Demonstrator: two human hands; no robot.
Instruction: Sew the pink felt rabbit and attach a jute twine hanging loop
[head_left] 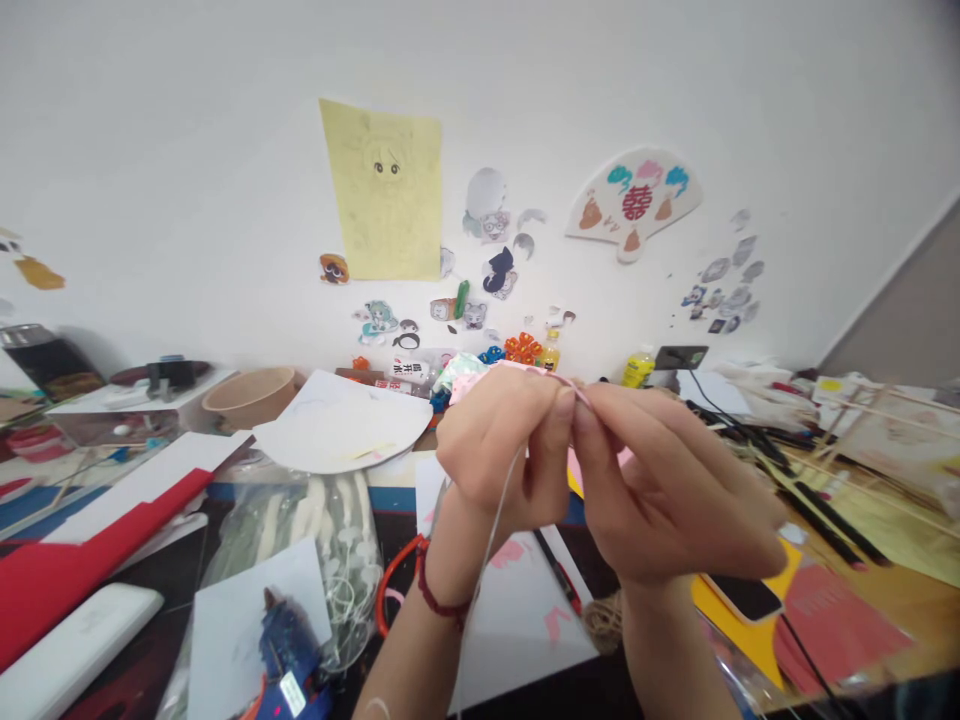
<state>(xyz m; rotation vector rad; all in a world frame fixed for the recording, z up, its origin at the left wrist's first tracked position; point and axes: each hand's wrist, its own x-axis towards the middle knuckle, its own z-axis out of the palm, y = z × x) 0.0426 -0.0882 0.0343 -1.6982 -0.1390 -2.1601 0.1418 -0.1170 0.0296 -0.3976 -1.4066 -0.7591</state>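
Note:
My left hand (502, 440) and my right hand (667, 480) meet fingertip to fingertip, raised above the desk. Both are closed in a pinch. A white string (491, 545) runs out of my left fingers and hangs down along the forearm. Between the fingertips shows the edge of a thin pinkish strip (582, 398); most of it is hidden by my fingers. Just behind the hands, a pink and pale green bundle (469, 375) is partly covered. Below them lies a white sheet with pink marks (517, 610).
A blue glue gun (289, 650) rests on white paper at front left, beside a clear plastic bag (330, 540). Orange loop handles (394, 585) lie by my left wrist. Twine (604, 620) and a phone (742, 598) sit to the right. A fan-shaped white board (345, 420) lies behind.

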